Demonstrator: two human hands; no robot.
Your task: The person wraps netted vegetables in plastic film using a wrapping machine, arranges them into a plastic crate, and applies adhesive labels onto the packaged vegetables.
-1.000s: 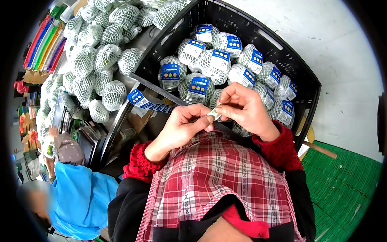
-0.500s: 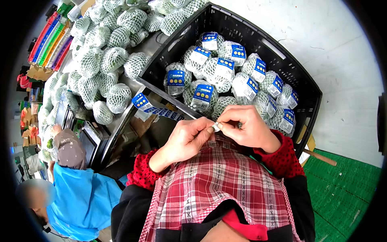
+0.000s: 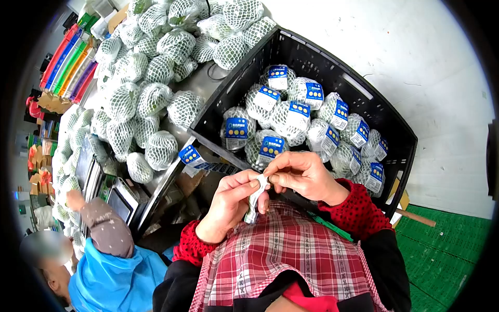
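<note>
In front of my apron, both hands meet on a narrow, crumpled whitish strip (image 3: 257,197); I cannot make out its exact kind. My left hand (image 3: 228,203) is closed, pinching the strip between thumb and finger, and its lower end hangs beside the fingers. My right hand (image 3: 306,178) pinches the top end, fingers curled. Just beyond them stands a black plastic crate (image 3: 356,86) holding several round items in white foam net (image 3: 289,124), each with a blue and white label. A roll end of blue labels (image 3: 190,155) dangles by the crate's near left corner.
Many net-wrapped round items (image 3: 185,109) are heaped on the metal table (image 3: 206,83) to the left. A person in a blue garment (image 3: 114,275) works at lower left, one hand on the netted items. Green slatted flooring (image 3: 447,249) lies to the right.
The whitish strip now shows longer, hanging down from my fingers. Both hands are slightly lower in view, and the crate appears lower too as the view shifts. The other person's arm has moved.
</note>
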